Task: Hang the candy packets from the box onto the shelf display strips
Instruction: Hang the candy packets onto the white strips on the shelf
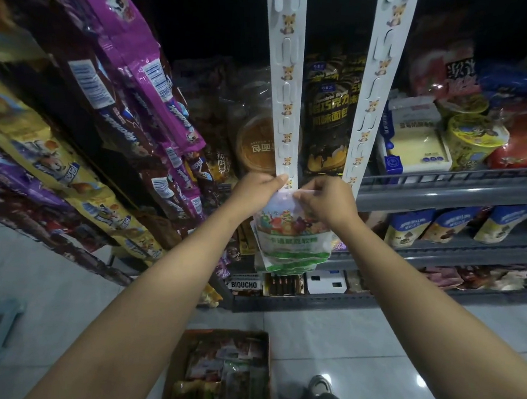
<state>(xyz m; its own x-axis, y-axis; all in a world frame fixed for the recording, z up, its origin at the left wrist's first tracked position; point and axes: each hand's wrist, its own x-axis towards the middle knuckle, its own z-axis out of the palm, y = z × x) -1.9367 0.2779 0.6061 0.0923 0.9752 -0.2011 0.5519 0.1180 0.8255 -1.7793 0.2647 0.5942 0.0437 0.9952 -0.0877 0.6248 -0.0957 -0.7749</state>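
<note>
Hanging position: both hands meet at the lower end of the left display strip point(286, 111), in front of the shelf point(449, 198).
Left hand point(256, 189): grip closed on the bottom of the left display strip, thumb and fingers pinching it just above the candy packet point(291, 231).
Right hand point(328, 202): grip closed on the top edge of the candy packet, fingers pinching its clear header against the strip end.
Candy packet: white and green with cartoon print, upright, top touching the strip, body below both hands; further packets of the same kind show directly beneath it, and how they are attached cannot be told.
Right display strip point(378, 91): white, printed with small animal figures, beside the left strip and apart from it; its hooks carry nothing in the visible length.
Box point(222, 375): brown cardboard, open, on the floor point(354, 346) below the forearms, holding mixed packets.
Shelf contents: dark bread bags point(329, 115) behind the strips; cups and boxed goods to the right.
Left rack: purple and yellow snack bags point(131, 54) in hanging rows.
Shoe point(320, 385): visible on the floor right of the box.
</note>
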